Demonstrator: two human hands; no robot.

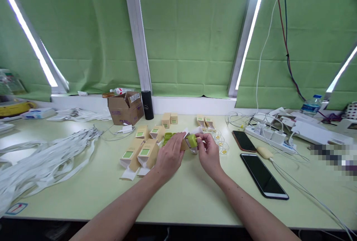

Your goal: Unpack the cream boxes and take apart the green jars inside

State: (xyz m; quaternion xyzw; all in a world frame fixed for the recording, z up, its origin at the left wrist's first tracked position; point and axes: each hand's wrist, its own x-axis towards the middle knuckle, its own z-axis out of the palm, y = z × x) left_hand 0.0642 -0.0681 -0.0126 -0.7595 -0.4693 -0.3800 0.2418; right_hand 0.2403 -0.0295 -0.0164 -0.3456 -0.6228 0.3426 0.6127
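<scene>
My left hand (170, 156) is closed around a small tan cardboard box (184, 145), its white flaps open toward the right. At the box's mouth sits a small rounded green container (192, 140). My right hand (208, 154) pinches the container's right end between thumb and fingers. How far the container sits inside the box is hard to make out. More green containers (168, 135) show just behind my left hand. To its left stand tan boxes with green labels (147, 152), some with flaps open. Clear plastic pieces with yellow centres (223, 147) lie beyond my right hand.
Two phones (264, 176) (244, 141) lie at the right, near a power strip (270, 138) with tangled cables. White straps (52, 163) are heaped at the left. A brown carton (125, 109) and a black cylinder (147, 105) stand at the back.
</scene>
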